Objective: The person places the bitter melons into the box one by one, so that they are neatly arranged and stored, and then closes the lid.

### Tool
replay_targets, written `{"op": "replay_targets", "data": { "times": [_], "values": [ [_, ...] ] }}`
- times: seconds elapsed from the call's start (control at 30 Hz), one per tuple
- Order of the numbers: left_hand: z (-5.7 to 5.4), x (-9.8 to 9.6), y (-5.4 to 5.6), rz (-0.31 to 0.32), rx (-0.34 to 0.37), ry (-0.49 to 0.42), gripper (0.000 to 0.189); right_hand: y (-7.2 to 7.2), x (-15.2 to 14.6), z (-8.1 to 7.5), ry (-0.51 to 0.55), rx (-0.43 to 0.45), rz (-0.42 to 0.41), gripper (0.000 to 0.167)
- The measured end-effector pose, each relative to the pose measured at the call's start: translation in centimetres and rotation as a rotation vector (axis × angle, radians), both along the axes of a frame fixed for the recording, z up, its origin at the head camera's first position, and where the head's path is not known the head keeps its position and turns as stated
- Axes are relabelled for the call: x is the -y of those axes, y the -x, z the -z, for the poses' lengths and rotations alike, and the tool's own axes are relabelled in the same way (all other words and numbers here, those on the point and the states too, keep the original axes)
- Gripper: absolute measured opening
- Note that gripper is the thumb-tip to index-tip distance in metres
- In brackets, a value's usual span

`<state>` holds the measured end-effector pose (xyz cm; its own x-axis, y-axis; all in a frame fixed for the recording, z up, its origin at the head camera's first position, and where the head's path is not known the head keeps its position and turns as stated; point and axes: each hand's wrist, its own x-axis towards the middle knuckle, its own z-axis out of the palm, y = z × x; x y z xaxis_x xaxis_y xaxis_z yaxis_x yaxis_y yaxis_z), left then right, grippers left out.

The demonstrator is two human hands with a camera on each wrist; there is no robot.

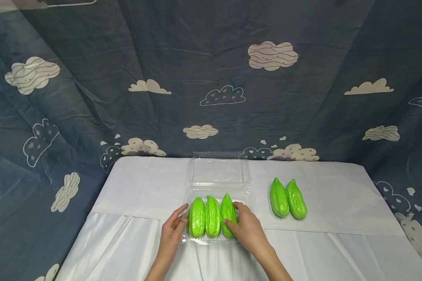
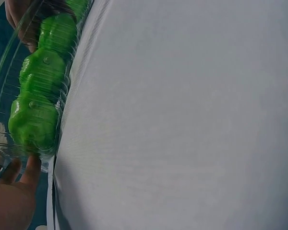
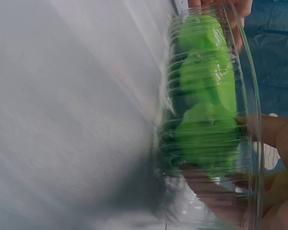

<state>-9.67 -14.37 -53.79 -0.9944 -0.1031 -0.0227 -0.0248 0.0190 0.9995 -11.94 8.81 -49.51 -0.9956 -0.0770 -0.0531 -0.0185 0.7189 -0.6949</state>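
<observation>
Three glossy green bitter melons stand side by side in a clear plastic box point(image 1: 193, 241): a left one point(image 1: 197, 218), a middle one point(image 1: 212, 216) and a right one point(image 1: 227, 214). My right hand point(image 1: 249, 228) grips the right one, thumb on its near left side and fingers on its far right side. At the box's left end, my left hand point(image 1: 172, 232) touches the wall with its fingers. The right wrist view shows the right bitter melon point(image 3: 206, 136) through the ribbed wall, partly blurred. Seen low from the left wrist, my left fingertips point(image 2: 32, 167) meet the box's end.
The box's hinged lid point(image 1: 218, 171) lies folded back behind it. Two more green bitter melons point(image 1: 279, 198) lie together to the right on the white cloth-covered table point(image 1: 133, 187). A dark cloth point(image 1: 197, 58) with cloud prints hangs behind and at the sides.
</observation>
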Motion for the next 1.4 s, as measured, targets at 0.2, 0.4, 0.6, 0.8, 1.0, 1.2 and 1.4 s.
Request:
{"op": "replay_targets", "data": {
  "times": [0.2, 0.4, 0.6, 0.8, 1.0, 1.2, 1.4],
  "values": [
    [-0.01, 0.06, 0.07, 0.001, -0.008, -0.001, 0.043, -0.06, 0.17, 0.26, 0.022, 0.014, 0.016, 0.061],
    [-0.03, 0.02, 0.14, 0.001, -0.018, -0.004, 0.043, -0.09, 0.20, 0.28, 0.027, 0.009, 0.019, 0.062],
    [0.05, 0.01, 0.11, 0.004, -0.016, -0.007, 0.043, -0.30, 0.18, 0.31, 0.036, 0.003, 0.032, 0.061],
    [0.11, 0.03, 0.12, 0.007, -0.014, -0.001, 0.043, -0.46, 0.14, 0.49, 0.061, -0.013, 0.051, 0.063],
    [-0.07, -0.04, 0.14, 0.001, -0.015, 0.000, 0.044, -0.51, 0.07, 0.63, 0.076, -0.037, 0.053, 0.063],
    [-0.02, -0.02, 0.12, -0.001, -0.022, 0.008, 0.043, -0.76, 0.02, 0.67, 0.128, -0.060, 0.064, 0.064],
    [0.09, 0.05, 0.00, -0.002, -0.012, 0.017, 0.043, -0.91, 0.00, 0.41, 0.197, -0.069, 0.068, 0.063]
  ]
}}
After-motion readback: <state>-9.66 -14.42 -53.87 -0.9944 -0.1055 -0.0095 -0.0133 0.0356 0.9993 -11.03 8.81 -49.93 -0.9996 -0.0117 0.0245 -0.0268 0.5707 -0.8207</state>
